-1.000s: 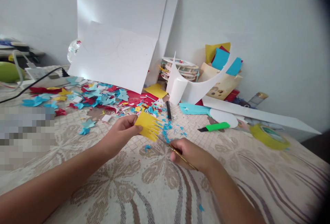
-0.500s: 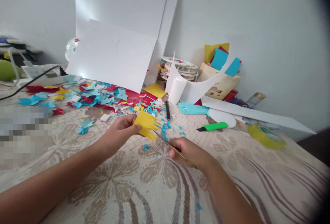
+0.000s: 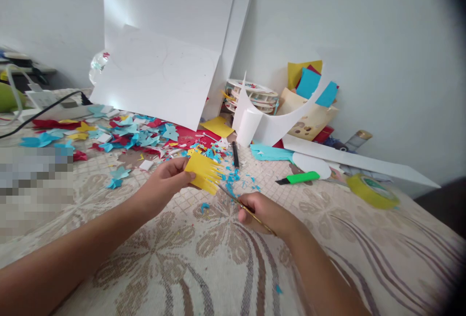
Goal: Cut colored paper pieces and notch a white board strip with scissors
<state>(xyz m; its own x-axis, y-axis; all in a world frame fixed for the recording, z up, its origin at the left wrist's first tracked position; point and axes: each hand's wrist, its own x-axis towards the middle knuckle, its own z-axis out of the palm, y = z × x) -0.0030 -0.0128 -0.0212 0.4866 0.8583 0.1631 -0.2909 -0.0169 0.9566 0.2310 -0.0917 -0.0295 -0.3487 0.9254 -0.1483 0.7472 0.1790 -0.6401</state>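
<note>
Between its thumb and fingers, my left hand (image 3: pixel 171 180) pinches a yellow paper piece (image 3: pixel 199 170), whose right edge is cut into several thin strips. My right hand (image 3: pixel 264 213) is closed around scissors (image 3: pixel 255 216). The scissor tips point up and left and lie close by the lower right corner of the yellow paper; whether they touch it I cannot tell. Small blue paper scraps (image 3: pixel 233 178) lie on the patterned tablecloth (image 3: pixel 160 267) just beyond the scissors.
Behind my hands are a black marker (image 3: pixel 235 155), a green cutter (image 3: pixel 303 177) and yellow tape (image 3: pixel 372 191). Coloured paper flowers (image 3: pixel 138 134) spread at the back left. White boards (image 3: pixel 160 73) lean on the wall, with curved white paper (image 3: pixel 276 124) beside them.
The yellow paper and my left hand have shifted slightly left, a little away from the scissor tips. My right hand has hardly moved. The whole view has shifted slightly.
</note>
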